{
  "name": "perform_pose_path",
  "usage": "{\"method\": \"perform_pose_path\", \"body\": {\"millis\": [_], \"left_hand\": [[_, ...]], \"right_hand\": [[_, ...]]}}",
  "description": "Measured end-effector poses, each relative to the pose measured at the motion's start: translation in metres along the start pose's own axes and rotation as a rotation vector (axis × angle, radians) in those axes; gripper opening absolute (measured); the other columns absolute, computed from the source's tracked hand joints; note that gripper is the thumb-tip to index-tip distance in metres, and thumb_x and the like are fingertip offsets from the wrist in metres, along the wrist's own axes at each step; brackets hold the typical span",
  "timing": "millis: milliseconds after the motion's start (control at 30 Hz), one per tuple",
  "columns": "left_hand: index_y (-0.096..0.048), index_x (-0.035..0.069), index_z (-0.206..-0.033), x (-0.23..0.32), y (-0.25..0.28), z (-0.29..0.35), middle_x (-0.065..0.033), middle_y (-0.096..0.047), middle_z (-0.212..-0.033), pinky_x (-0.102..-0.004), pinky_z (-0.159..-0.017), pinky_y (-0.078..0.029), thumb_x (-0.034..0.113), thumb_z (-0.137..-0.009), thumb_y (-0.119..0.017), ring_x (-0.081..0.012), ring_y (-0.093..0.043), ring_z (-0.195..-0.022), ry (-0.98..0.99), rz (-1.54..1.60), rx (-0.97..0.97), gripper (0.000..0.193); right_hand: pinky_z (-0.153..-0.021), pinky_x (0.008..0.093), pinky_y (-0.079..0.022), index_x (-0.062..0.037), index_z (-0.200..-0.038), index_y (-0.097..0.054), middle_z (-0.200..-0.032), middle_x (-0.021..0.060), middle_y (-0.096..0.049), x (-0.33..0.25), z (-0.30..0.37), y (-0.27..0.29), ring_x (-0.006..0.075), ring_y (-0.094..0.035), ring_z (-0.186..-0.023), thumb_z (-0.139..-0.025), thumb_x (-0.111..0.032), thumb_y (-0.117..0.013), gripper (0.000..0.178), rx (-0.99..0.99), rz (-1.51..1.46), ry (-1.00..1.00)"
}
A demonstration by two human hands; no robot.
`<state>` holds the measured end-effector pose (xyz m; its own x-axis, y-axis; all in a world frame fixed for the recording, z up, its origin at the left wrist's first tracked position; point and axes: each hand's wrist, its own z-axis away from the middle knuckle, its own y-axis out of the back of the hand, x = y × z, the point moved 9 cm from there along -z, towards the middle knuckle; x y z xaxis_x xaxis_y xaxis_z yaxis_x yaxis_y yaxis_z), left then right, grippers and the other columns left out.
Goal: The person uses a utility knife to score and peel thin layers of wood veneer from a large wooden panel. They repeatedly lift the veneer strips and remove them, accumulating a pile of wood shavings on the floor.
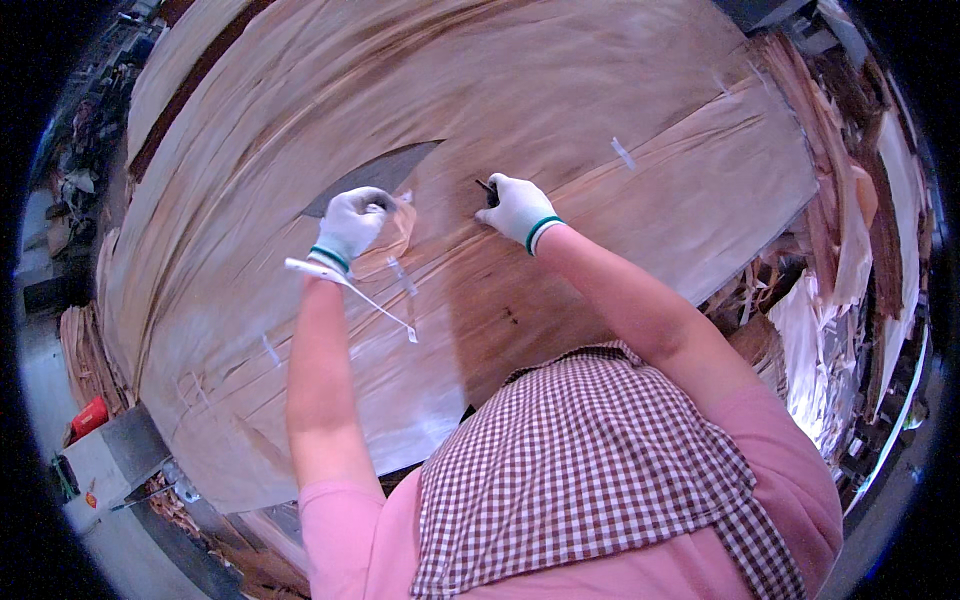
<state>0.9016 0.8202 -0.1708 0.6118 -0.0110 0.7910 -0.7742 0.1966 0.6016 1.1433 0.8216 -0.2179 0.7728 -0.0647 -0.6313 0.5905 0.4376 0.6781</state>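
A large, thin brown wood veneer sheet (560, 90) lies spread out under both hands. My left hand (352, 225), in a white glove with a green cuff band, is closed with its fingers pinched by the edge of a small, lighter veneer piece (403, 228). Just beyond it, a pointed gap (385, 170) in the sheet shows a dark grey surface. My right hand (518, 208), gloved the same way, is wrapped round a small black tool (487, 190); its tip is too small to make out. A white strap (345, 283) hangs at my left wrist.
Short pieces of clear tape (622, 153) are stuck along a seam across the sheet. Ragged veneer stacks (800, 140) stand at the right, more veneer (88, 350) at the left. A red object (88, 418) lies at the lower left near a grey box (130, 445).
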Motion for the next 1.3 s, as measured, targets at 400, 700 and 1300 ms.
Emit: {"method": "perform_pose_path", "body": {"millis": [400,700,1300], "left_hand": [[-0.07,-0.002,-0.091,0.001,0.059,0.099,-0.0018,-0.065,-0.079,-0.0244,-0.062,-0.046,0.01,-0.083,-0.066,-0.008,-0.056,-0.07,0.283,0.059,0.366,0.014],[-0.063,0.004,-0.114,0.086,-0.018,0.138,-0.0212,-0.063,-0.103,-0.0361,-0.076,-0.052,0.012,-0.081,-0.067,-0.0303,-0.064,-0.091,-0.108,-0.334,0.285,0.035],[-0.063,0.005,-0.114,0.109,0.039,0.192,-0.0062,-0.061,-0.064,-0.0362,-0.067,-0.052,0.019,-0.084,-0.064,-0.025,-0.06,-0.059,-0.073,-0.629,0.491,0.033]], "right_hand": [[-0.082,0.042,-0.05,-0.004,-0.107,-0.057,-0.098,0.0189,-0.066,-0.002,-0.002,-0.003,0.0358,-0.062,-0.095,-0.075,-0.028,-0.073,0.043,-0.031,0.027,-0.007],[-0.067,0.0323,-0.05,-0.0003,-0.087,-0.065,-0.075,0.0103,-0.066,-0.063,-0.004,-0.054,0.0228,-0.063,-0.07,-0.083,-0.043,-0.066,0.043,-0.276,-0.394,-0.026],[-0.054,0.0289,-0.042,-0.0033,-0.086,-0.067,-0.072,0.0027,-0.06,-0.133,-0.059,-0.133,0.0122,-0.052,-0.061,-0.08,-0.051,-0.067,0.048,-0.504,-0.274,0.104]]}}
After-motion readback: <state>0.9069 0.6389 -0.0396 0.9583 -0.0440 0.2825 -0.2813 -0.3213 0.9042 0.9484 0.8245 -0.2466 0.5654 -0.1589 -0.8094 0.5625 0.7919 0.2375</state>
